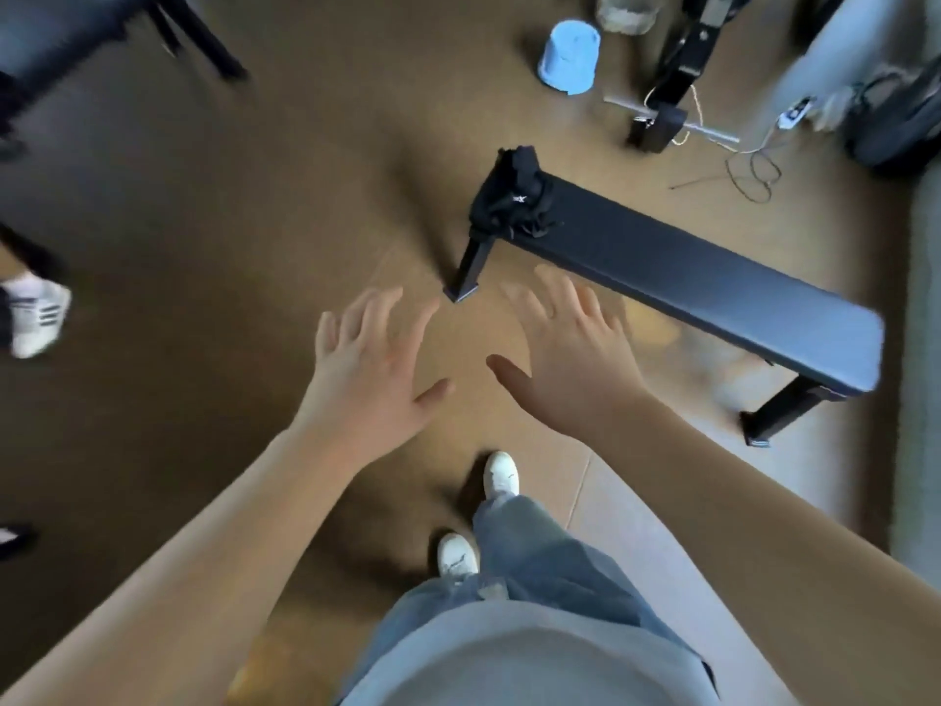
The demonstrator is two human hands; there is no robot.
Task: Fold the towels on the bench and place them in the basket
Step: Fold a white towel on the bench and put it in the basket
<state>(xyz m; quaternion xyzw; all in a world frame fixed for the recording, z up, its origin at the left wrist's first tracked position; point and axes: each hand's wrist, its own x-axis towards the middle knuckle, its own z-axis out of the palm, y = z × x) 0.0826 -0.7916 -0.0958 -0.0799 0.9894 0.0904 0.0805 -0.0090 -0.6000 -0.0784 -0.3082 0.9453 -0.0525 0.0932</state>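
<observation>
A long black padded bench (713, 287) runs from the middle of the view toward the right. On its far left end lies a crumpled black cloth (514, 196) with a small white logo. My left hand (366, 359) and my right hand (565, 359) are both stretched out in front of me over the brown floor, fingers spread and holding nothing. The right hand is just in front of the bench's near edge; the left hand is near the bench's left leg (471, 270). No basket that I can tell apart is in view.
A light blue bucket (570, 56) lies on the floor beyond the bench. Black equipment and cables (677, 94) stand at the back right, a dark bag (896, 119) at the far right. Another person's white shoe (35, 318) is at the left. My own feet (501, 473) are below.
</observation>
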